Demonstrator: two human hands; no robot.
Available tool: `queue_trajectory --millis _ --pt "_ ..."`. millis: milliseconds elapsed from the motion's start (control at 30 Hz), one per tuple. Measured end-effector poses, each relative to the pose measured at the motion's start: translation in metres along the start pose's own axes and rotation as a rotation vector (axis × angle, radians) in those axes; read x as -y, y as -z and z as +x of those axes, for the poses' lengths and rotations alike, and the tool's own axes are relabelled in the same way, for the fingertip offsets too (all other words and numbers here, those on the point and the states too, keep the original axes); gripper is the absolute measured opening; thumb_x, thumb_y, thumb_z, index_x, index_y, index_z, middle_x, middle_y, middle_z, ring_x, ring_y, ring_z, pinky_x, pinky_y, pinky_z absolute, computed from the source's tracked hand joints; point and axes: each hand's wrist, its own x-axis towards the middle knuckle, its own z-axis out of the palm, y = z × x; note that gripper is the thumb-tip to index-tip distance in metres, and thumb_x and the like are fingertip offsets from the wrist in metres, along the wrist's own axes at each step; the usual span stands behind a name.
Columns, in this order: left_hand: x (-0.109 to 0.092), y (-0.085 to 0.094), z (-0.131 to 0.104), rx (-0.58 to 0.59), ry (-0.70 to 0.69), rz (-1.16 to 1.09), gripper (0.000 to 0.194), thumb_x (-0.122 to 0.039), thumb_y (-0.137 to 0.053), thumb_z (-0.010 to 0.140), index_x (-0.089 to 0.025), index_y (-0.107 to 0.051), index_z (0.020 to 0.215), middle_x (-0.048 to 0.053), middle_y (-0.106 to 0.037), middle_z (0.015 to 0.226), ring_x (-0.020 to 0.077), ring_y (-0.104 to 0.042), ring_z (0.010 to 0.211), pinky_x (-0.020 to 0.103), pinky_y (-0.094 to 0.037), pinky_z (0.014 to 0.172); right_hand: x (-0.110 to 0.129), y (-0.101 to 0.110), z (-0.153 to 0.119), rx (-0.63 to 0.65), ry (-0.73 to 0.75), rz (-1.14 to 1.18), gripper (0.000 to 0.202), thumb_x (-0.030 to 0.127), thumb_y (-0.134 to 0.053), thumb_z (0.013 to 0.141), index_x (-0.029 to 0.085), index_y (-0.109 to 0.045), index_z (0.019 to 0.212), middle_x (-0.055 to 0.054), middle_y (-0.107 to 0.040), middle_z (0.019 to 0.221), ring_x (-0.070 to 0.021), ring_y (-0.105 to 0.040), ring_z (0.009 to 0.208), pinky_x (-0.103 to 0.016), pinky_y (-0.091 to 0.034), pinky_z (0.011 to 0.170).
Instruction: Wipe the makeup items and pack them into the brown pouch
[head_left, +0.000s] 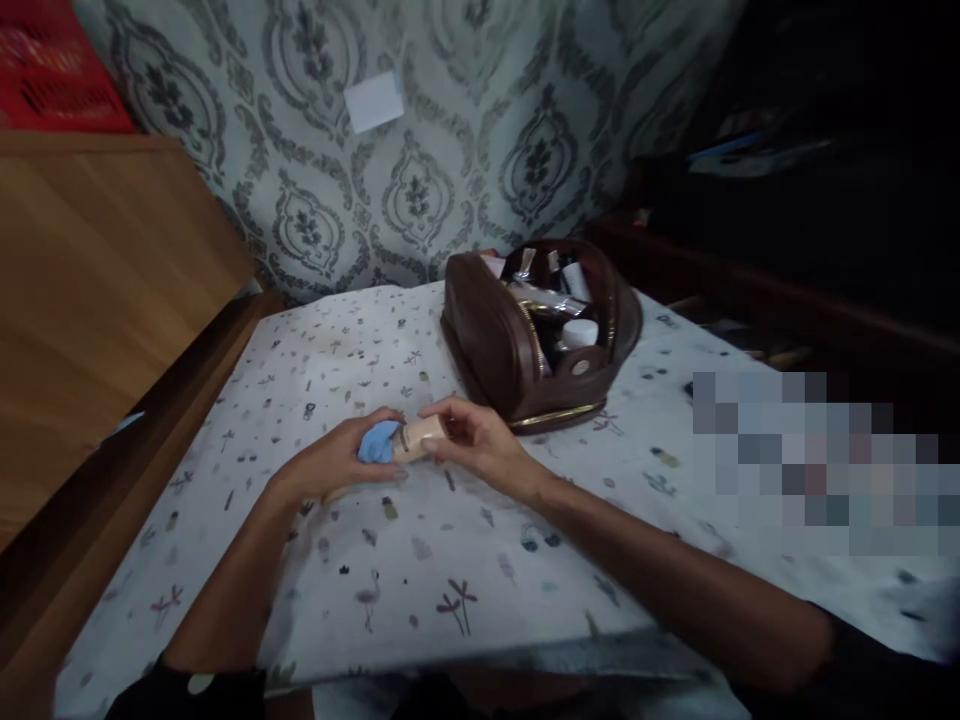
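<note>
Item 1. Small beige cylindrical tube [421, 436], cosmetic type, with a darker band near its left end. It lies roughly level, just above the white patterned tablecloth [465, 540], between the two hands at the middle of the table. The level hold seems to leave its left end exposed to the cloth pressed against it.

Item 2. Right hand [480, 440]. Closed on the right part of the tube, fingers curled over the top and thumb beneath. The pinch looks meant to steady the tube against pressure from the other side.

Item 3. Left hand [337, 462]. Closed around a crumpled blue cloth [377, 441], which touches the tube's left end. The cloth is bunched in the fingers, apparently so that a wad of it meets the tube.

Item 4. Brown leather-look toiletry bag [510, 350], gold zip, lying open just beyond the right hand. The mouth faces the person, so its contents are within reach. Inside are a white round cap [579, 332] and several tubes and sachets, too dim to tell apart.

Item 5. Surroundings. Grey damask-patterned wall covering [420, 180] behind the table, with a white paper slip [373, 101] stuck on it. Wooden panel [90, 300] to the left, and a red crate [52, 70] above it. The right side is dark, and one patch there is blurred.
</note>
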Motion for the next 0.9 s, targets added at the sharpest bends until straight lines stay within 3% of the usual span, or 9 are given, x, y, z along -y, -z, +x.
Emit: queue_trajectory --millis 167,400,500,600,733,900 --pt "0.003 0.009 -0.004 0.034 0.044 0.045 0.050 -0.049 -0.070 0.079 -0.025 -0.054 0.120 0.000 -0.061 0.102 0.0202 -0.058 0.092 0.029 -0.046 0.081 0.005 0.000 0.000 -0.063 0.014 0.049 0.048 0.051 -0.080 0.070 0.018 -0.059 0.099 0.003 -0.061 0.074 -0.0101 -0.058 0.060 -0.025 -0.049 0.058" --pt "0.017 0.021 -0.009 -0.023 0.050 0.125 0.051 -0.051 -0.066 0.081 -0.025 -0.055 0.123 0.001 -0.067 0.098 0.0206 -0.062 0.085 0.029 -0.052 0.075 0.008 -0.002 0.002 -0.150 0.036 0.086 0.057 0.062 -0.081 0.064 0.020 -0.052 0.089 0.006 -0.060 0.067 -0.0092 -0.057 0.052 -0.023 -0.049 0.052" --pt "0.018 0.022 -0.010 -0.092 0.057 0.057 0.053 -0.056 -0.065 0.080 -0.027 -0.060 0.124 0.003 -0.071 0.109 0.0258 -0.066 0.095 0.034 -0.056 0.082 0.007 -0.001 0.002 -0.172 -0.011 -0.002 0.054 0.062 -0.079 0.067 0.021 -0.048 0.084 0.008 -0.057 0.059 -0.0091 -0.055 0.045 -0.020 -0.044 0.044" --pt "0.020 0.024 -0.010 -0.180 0.075 -0.013 0.046 -0.060 -0.063 0.081 -0.028 -0.068 0.114 0.004 -0.073 0.108 0.0301 -0.069 0.100 0.039 -0.058 0.085 0.009 0.001 -0.001 -0.170 -0.047 -0.093 0.046 0.061 -0.070 0.080 0.021 -0.046 0.082 0.009 -0.053 0.053 -0.0085 -0.053 0.040 -0.018 -0.038 0.038" --pt "0.031 0.029 -0.006 -0.324 0.080 -0.043 0.049 -0.068 -0.062 0.076 -0.024 -0.075 0.092 0.007 -0.076 0.090 0.0299 -0.071 0.086 0.038 -0.060 0.075 0.010 0.000 -0.005 -0.113 -0.064 -0.145 0.028 0.047 -0.060 0.092 0.020 -0.051 0.092 0.009 -0.055 0.057 -0.0063 -0.053 0.041 -0.015 -0.036 0.039" --pt "0.034 0.029 -0.002 -0.464 0.140 -0.024 0.054 -0.075 -0.061 0.073 -0.023 -0.073 0.077 0.003 -0.074 0.072 0.0261 -0.070 0.070 0.033 -0.059 0.062 0.008 -0.004 -0.008 -0.008 -0.136 -0.081 0.026 0.040 -0.065 0.088 0.021 -0.049 0.098 0.009 -0.056 0.060 -0.0088 -0.054 0.043 -0.017 -0.039 0.039"
